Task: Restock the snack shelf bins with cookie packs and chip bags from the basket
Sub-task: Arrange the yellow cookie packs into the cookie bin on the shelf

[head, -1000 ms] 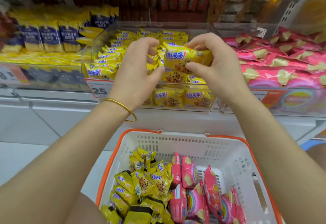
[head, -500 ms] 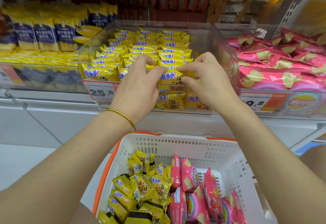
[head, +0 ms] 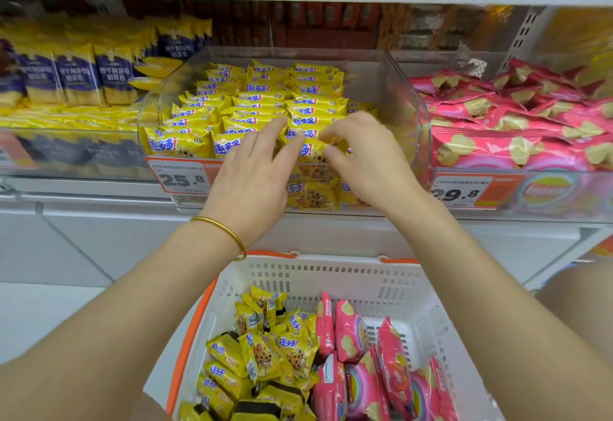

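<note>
**Head view: seating a cookie pack in the front row of the bin**

Step in hand: placement. My left hand (head: 252, 168) and right hand (head: 361, 158) meet at the front of the clear cookie bin (head: 422, 128), both on one yellow cookie pack (head: 310, 151). Left thumb and fingers pinch its left end, with the index finger reaching over the row behind. Right fingers are curled round its right end. The pack sits at the top of the front row, touching the packs behind and below it.

Below my forearms the basket (head: 331, 274) holds more cookie packs (head: 262, 351) on its left and pink chip bags (head: 361, 384) on its right, so I judge the restock well short of done. The chip bin (head: 564, 190) stands just beside the cookie bin, to the right.

Next move, as I judge it: release both hands once the pack stands in line, then reach down into the basket for another. Care point: the glossy wrappers likely slide, so a hasty release could tip the front row.
</note>
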Tool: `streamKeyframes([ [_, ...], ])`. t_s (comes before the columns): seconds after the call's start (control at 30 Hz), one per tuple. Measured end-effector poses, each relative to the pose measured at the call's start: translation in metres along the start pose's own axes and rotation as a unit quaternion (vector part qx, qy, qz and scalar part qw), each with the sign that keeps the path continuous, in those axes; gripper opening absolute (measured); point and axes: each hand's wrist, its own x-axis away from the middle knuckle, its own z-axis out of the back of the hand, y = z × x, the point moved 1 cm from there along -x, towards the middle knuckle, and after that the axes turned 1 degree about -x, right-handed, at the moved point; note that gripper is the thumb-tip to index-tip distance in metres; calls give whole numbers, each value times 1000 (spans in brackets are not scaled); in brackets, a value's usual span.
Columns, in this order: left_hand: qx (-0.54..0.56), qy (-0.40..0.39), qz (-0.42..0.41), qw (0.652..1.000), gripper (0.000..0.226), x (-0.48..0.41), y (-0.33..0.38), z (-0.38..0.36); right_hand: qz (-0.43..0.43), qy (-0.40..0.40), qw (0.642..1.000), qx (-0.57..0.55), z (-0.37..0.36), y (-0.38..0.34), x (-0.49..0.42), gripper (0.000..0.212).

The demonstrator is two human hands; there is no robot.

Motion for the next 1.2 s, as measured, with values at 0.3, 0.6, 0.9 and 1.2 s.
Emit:
streamKeyframes([
  [0.3,43,-73,-28,996,31,52,-17,15,87,18,989,-117,-57,-14,84,24],
  [0.6,-75,-410,-19,909,39,105,-27,-15,-154,-519,835,-94,-231,0,160,76],
  [0.9,-7,-402,54,914,36,90,-33,-42,-189,-401,867,-229,-204,5,154,86],
  [1.2,395,-354,225,817,10,46,-1,-27,-64,-160,940,-295,-74,9,107,89],
])
